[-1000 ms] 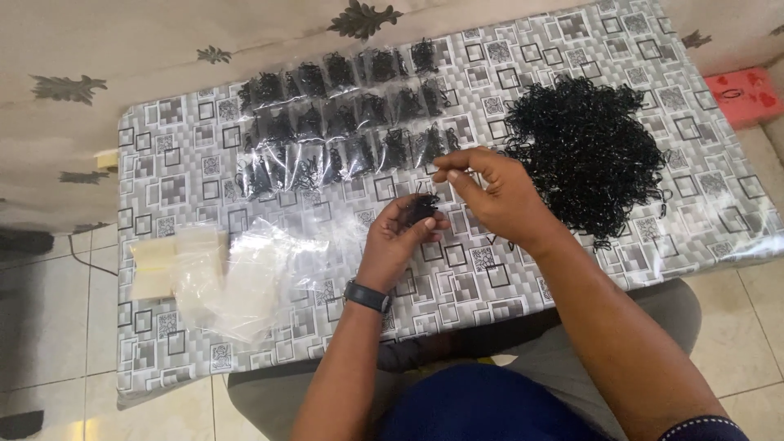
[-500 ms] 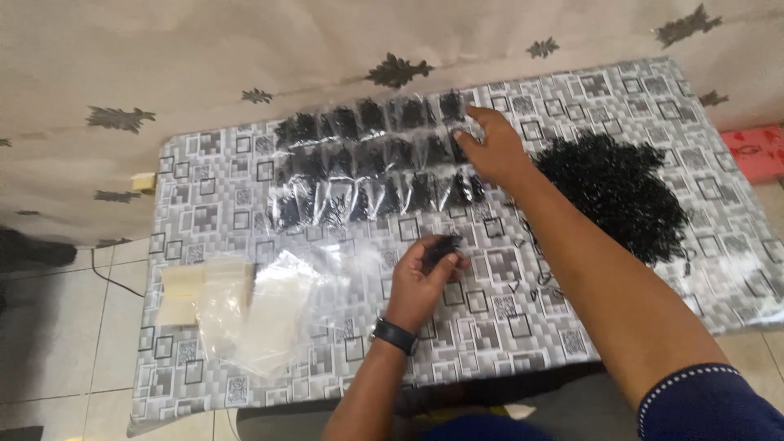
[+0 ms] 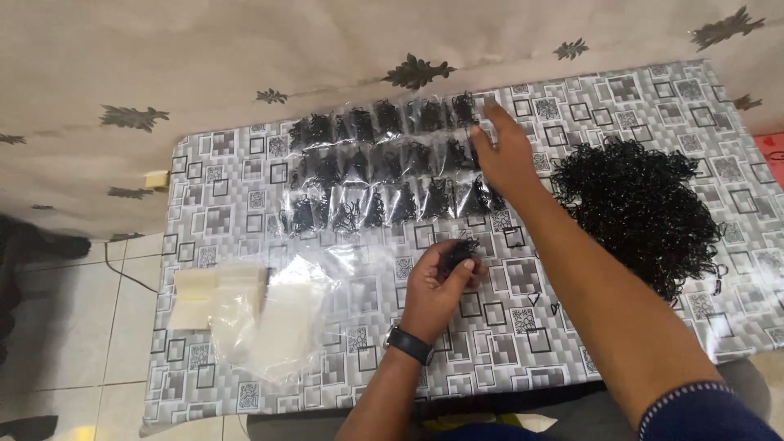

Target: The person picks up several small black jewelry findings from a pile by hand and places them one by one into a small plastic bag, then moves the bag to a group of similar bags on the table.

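A person seated at a patterned table [image 3: 245, 163] sorts small black rubber bands into clear bags. Nearest, the left hand [image 3: 437, 290], a watch at its wrist, is curled around a small clump of black bands [image 3: 460, 251], fingers closed on it. To that hand's left lie a stack of empty clear bags [image 3: 278, 322] and a pale flat packet [image 3: 216, 294], unfilled. Farther out, the right hand [image 3: 506, 155] reaches forward with fingers spread and loosely extended over the right end of the filled bags [image 3: 384, 167]; whether it grips one cannot be told. Those bags lie in three rows, each holding a dark bunch of bands. To the right of that hand sits a large loose pile of black bands [image 3: 645, 208], suggesting much packing remains.
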